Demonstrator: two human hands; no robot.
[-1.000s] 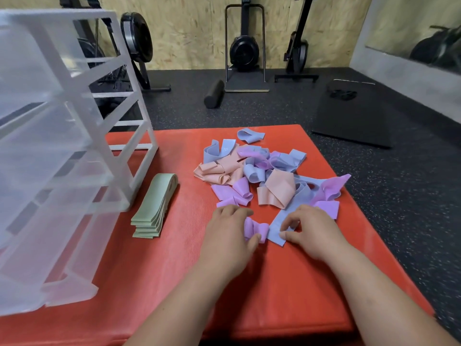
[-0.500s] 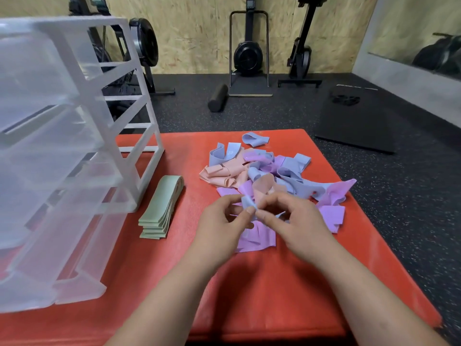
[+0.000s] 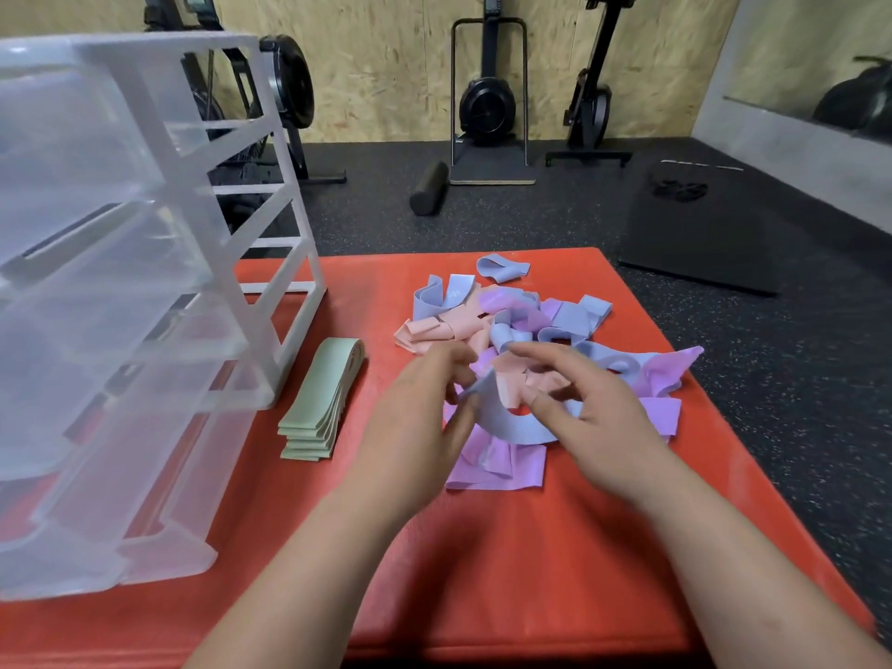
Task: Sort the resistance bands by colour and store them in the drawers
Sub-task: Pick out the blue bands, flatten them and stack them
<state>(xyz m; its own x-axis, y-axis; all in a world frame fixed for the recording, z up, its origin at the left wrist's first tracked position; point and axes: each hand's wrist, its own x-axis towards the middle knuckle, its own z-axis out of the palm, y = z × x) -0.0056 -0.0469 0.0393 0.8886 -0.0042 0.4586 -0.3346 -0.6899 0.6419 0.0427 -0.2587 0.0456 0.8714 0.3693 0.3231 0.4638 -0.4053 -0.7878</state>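
Note:
A blue resistance band [image 3: 507, 420] hangs in a loop between my hands above the red mat [image 3: 531, 548]. My left hand [image 3: 420, 427] pinches its left end, and my right hand [image 3: 589, 422] holds its right end with curled fingers. Behind them lies a mixed pile of blue, pink and purple bands [image 3: 526, 325]. A flat purple band [image 3: 497, 468] lies on the mat under my hands. A neat stack of green bands [image 3: 321, 403] lies beside the clear plastic drawer unit [image 3: 125, 301] at the left, whose drawers are pulled out.
The mat's right edge drops to a dark speckled gym floor. A black mat [image 3: 700, 224], a foam roller [image 3: 427, 188] and upright rowing machines [image 3: 487, 103] stand beyond.
My hands lifted from the mat with a blue band, and they have now drawn apart, stretching it into an open loop. The purple band stays on the mat below.

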